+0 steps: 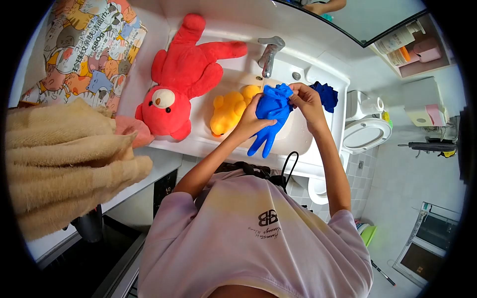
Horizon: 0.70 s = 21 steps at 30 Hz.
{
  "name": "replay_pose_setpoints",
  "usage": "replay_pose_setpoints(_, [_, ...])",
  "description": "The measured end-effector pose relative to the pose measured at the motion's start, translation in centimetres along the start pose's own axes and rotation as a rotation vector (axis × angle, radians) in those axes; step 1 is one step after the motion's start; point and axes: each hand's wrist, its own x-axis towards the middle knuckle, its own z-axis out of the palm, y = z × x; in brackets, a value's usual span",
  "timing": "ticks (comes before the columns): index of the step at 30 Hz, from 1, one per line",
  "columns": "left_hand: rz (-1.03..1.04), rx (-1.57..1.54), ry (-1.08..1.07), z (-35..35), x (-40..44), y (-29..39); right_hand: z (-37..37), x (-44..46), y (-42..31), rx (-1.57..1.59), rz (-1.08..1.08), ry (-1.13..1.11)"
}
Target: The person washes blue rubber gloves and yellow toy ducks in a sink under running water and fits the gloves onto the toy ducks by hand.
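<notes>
A blue rubber glove (pixel 273 113) hangs over the sink with its fingers pointing down toward my body. My left hand (pixel 252 120) grips its side, thumb across the front. At the bunched cuff, my right hand (pixel 304 98) pinches the blue material. Just left of the glove a yellow plush duck (pixel 229 110) lies in the basin. The red plush bear (pixel 186 74) lies farther left on the counter, its head toward me. A dark blue crumpled cloth (pixel 325 96) sits on the right edge of the sink.
The chrome faucet (pixel 270 55) stands behind the basin (pixel 298 136). At the left are a beige towel (pixel 69 159) and a cat-patterned package (pixel 94 49). A toilet (pixel 366 134) is to the right, below a shelf with bottles (pixel 405 39).
</notes>
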Motion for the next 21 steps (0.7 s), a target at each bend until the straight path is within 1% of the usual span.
replay_pose_setpoints(1, [0.020, -0.043, -0.031, 0.1, -0.2, 0.0, 0.1, 0.0, -0.1, -0.045, -0.020, 0.008])
replay_pose_setpoints(3, [0.038, -0.086, -0.060, 0.3, -0.6, 0.0, 0.2, 0.2, -0.1, -0.026, -0.052, 0.007])
replay_pose_setpoints(5, [0.063, -0.140, -0.153, 0.6, -1.0, 0.3, 0.3, 0.4, -0.2, -0.008, -0.087, 0.007])
replay_pose_setpoints(7, [0.027, -0.201, -0.196, 0.1, -1.3, 0.7, 0.5, 0.0, -0.8, 0.013, -0.108, 0.072])
replay_pose_setpoints(9, [-0.127, -0.634, -0.263, -0.1, -1.2, 1.3, 0.5, -0.6, -1.7, -0.010, -0.120, 0.070])
replay_pose_setpoints(10, [-0.107, -0.531, -0.240, 0.2, -1.3, 2.3, 0.6, -0.9, -2.0, -0.033, -0.134, 0.066])
replay_pose_setpoints(11, [-0.108, -0.531, -0.238, 0.4, -1.2, 2.4, 0.8, -1.0, -2.0, -0.033, -0.133, 0.064])
replay_pose_setpoints(13, [-0.252, -0.577, -0.111, 1.1, -0.5, 2.5, 1.3, -1.5, -2.0, -0.363, -0.365, 0.043])
replay_pose_setpoints(14, [-0.307, -0.493, 0.001, 1.7, -0.4, 2.5, 1.6, -1.9, -2.3, -0.330, -0.322, 0.051])
replay_pose_setpoints(15, [-0.307, -0.493, -0.002, 1.8, -0.6, 2.6, 1.5, -2.1, -2.2, -0.331, -0.322, 0.054])
replay_pose_setpoints(17, [-0.153, -0.332, 0.040, 2.0, -0.8, 2.7, 1.3, -2.4, -2.1, -0.209, -0.211, 0.089])
replay_pose_setpoints(18, [-0.136, -0.370, 0.140, 2.4, -1.0, 3.3, 1.3, -2.4, -1.9, -0.142, -0.188, 0.128])
replay_pose_setpoints(19, [-0.139, -0.368, 0.137, 2.5, -1.1, 3.3, 1.4, -2.6, -1.8, -0.140, -0.186, 0.132])
replay_pose_setpoints(21, [-0.034, -0.144, 0.182, 2.7, -1.2, 2.9, 1.9, -2.8, -1.6, -0.009, -0.190, 0.208])
